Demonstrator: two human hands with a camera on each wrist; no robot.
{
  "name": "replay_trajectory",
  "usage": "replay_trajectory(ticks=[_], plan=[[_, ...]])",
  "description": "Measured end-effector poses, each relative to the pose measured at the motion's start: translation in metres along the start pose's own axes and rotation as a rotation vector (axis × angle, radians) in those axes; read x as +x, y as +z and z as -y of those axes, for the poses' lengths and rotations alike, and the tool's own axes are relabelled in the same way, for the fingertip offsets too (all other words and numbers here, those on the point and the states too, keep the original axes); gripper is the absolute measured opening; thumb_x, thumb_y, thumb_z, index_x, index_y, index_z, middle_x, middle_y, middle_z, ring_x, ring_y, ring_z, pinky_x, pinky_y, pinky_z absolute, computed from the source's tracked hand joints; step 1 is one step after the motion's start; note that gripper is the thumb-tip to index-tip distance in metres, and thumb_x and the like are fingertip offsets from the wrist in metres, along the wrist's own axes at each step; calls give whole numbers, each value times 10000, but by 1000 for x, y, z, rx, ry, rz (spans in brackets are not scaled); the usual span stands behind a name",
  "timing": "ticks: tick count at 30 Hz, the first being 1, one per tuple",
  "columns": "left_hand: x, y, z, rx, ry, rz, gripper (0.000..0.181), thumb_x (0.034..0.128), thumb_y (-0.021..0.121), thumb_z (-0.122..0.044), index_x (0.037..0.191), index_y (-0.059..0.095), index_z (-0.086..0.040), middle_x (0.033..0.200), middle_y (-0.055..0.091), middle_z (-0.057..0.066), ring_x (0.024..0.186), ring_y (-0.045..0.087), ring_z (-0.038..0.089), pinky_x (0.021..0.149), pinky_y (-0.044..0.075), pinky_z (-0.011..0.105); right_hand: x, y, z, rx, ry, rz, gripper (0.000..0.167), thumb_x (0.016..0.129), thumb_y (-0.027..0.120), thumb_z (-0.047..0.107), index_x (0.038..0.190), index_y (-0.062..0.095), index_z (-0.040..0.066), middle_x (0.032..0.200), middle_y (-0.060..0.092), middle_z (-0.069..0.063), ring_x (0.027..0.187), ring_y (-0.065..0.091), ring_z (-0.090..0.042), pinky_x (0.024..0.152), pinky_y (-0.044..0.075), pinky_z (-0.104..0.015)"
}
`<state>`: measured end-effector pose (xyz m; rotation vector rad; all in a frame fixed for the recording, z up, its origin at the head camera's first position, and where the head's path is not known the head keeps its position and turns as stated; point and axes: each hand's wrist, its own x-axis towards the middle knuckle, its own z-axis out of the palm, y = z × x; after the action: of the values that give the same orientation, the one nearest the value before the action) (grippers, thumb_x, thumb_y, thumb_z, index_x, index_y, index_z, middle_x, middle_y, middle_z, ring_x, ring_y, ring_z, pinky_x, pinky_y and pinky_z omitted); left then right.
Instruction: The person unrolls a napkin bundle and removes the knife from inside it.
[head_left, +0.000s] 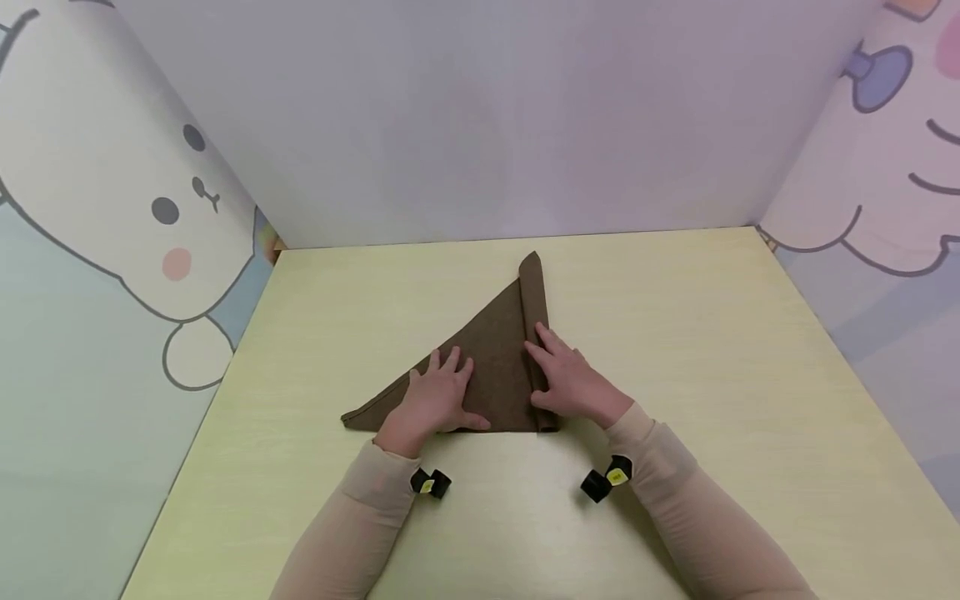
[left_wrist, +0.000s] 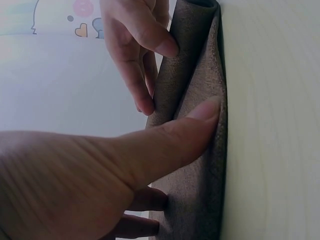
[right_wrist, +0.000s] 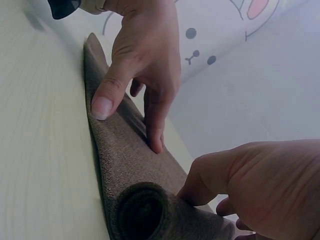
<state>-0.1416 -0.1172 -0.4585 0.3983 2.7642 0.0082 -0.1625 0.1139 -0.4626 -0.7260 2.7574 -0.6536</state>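
Note:
A brown cloth (head_left: 491,367) lies on the table as a triangle, its right side wound into a narrow roll (head_left: 532,304). My left hand (head_left: 435,400) rests on the flat part with fingers spread; in the left wrist view its thumb (left_wrist: 175,135) lies along the near edge. Over the roll rests my right hand (head_left: 573,379), with thumb and fingertips touching it. The right wrist view shows the roll's round open end (right_wrist: 142,210) close to that hand. Some of the right fingers are partly hidden there.
The pale wooden table (head_left: 712,350) extends around the cloth. A plain light wall (head_left: 480,125) rises at its back edge, with cartoon-patterned walls at left and right. Small black devices (head_left: 431,483) sit at both wrists.

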Motion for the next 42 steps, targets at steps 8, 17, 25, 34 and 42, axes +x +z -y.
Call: replay_trajectory(ticks=[8, 17, 25, 34, 42], plan=[[0, 1, 0, 5, -4, 0, 1081, 701, 679, -722, 1522, 304, -126, 1584, 174, 142, 1431, 128, 425, 1001, 300, 655, -2, -5, 0, -13, 28, 50, 775, 830, 652, 180, 1499, 299, 9, 1594, 70, -183, 1432, 201, -343, 1060, 196, -651], [-2, -2, 3, 8, -20, 2, 1099, 690, 687, -723, 1519, 305, -112, 1584, 176, 136, 1427, 138, 432, 1012, 279, 658, -2, -8, -1, -3, 32, 62, 764, 827, 621, 149, 1496, 289, -11, 1596, 63, -178, 1416, 248, -342, 1057, 194, -654], [-3, -3, 4, 19, -22, 4, 1100, 689, 682, -727, 1517, 309, -107, 1581, 184, 146, 1422, 150, 437, 1008, 281, 660, -2, -8, -5, 3, 42, 76, 764, 835, 604, 142, 1499, 264, -25, 1601, 56, -158, 1420, 242, -325, 1072, 195, -631], [-3, -5, 4, 23, -21, -2, 1102, 692, 684, -722, 1516, 308, -94, 1577, 191, 158, 1417, 164, 444, 1002, 284, 666, -4, -15, -5, 18, 47, 83, 764, 833, 606, 128, 1492, 261, -45, 1597, 68, -173, 1420, 231, -345, 1082, 193, -615], [-5, -6, 4, 17, -36, 9, 1128, 689, 696, -713, 1540, 242, -129, 1581, 185, 149, 1421, 162, 434, 1000, 288, 661, -4, -17, -10, 19, 43, 90, 762, 834, 608, 131, 1502, 270, -11, 1596, 103, -158, 1395, 290, -350, 1076, 189, -627]])
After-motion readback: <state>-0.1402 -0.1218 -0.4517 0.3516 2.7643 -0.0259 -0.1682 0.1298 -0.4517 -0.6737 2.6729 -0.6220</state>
